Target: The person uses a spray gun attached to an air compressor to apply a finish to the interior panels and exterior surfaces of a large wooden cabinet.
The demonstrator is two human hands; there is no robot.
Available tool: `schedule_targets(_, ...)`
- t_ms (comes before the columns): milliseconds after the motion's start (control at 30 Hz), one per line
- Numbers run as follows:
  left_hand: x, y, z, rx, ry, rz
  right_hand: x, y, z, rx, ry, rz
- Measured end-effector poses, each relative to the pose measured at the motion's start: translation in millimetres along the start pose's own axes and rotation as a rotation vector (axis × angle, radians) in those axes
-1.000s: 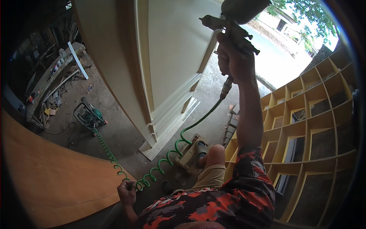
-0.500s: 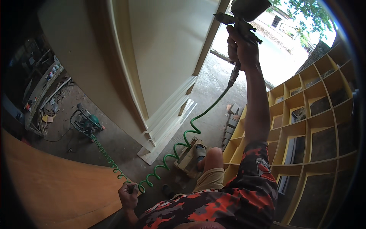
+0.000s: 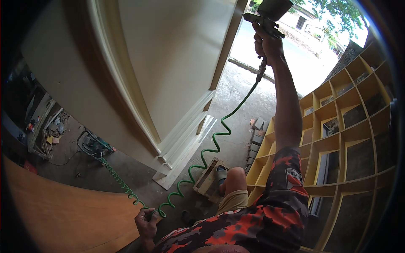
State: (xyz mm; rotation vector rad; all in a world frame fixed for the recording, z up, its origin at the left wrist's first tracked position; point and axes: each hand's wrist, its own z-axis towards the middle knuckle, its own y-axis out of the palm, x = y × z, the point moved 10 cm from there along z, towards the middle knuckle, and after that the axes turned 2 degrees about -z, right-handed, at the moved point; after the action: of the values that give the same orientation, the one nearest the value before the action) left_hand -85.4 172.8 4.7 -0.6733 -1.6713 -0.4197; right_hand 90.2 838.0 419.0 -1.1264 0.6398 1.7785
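My right hand (image 3: 269,44) is wrapped round the grip of a spray gun (image 3: 265,23), held up high at arm's length. A dark cup (image 3: 275,8) sits on top of the gun, partly cut off by the frame. The nozzle points left, toward a tall pale panelled cabinet (image 3: 173,55). From the grip's base a green coiled air hose (image 3: 216,143) runs down to my left hand (image 3: 147,221), low in front of me. The left fingers are closed round the hose. Beyond that hand, the coil continues to a green machine, seemingly a compressor (image 3: 95,145), on the floor.
My foot stands on a low wooden crate (image 3: 209,177). A yellowish shelf unit with many compartments (image 3: 333,139) rises on the right. An orange-brown wooden panel (image 3: 71,215) lies at lower left. Stacked grey blocks (image 3: 255,143) line the floor. Scraps (image 3: 52,135) lie far left.
The spray gun has risen slightly with my right hand. My left hand has shifted a little right and down with the hose. The view has moved a bit, and the cabinet appears farther left.
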Motion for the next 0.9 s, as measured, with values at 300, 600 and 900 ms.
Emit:
schedule_targets(300, 15.6, 30.3, 1.8, -0.046, -0.032, -0.049, 26.1, -39.9, 43.0, 0.023, 0.022, -0.034)
schedule_targets(600, 18.4, 52.9, 7.5, -0.066, -0.031, -0.019, 60.0, -93.7, 83.8, 0.076, 0.032, 0.008)
schedule_targets(900, 24.6, 79.9, 7.7, -0.088, -0.049, -0.018, 90.7, -136.7, 124.4, 0.078, 0.075, 0.003)
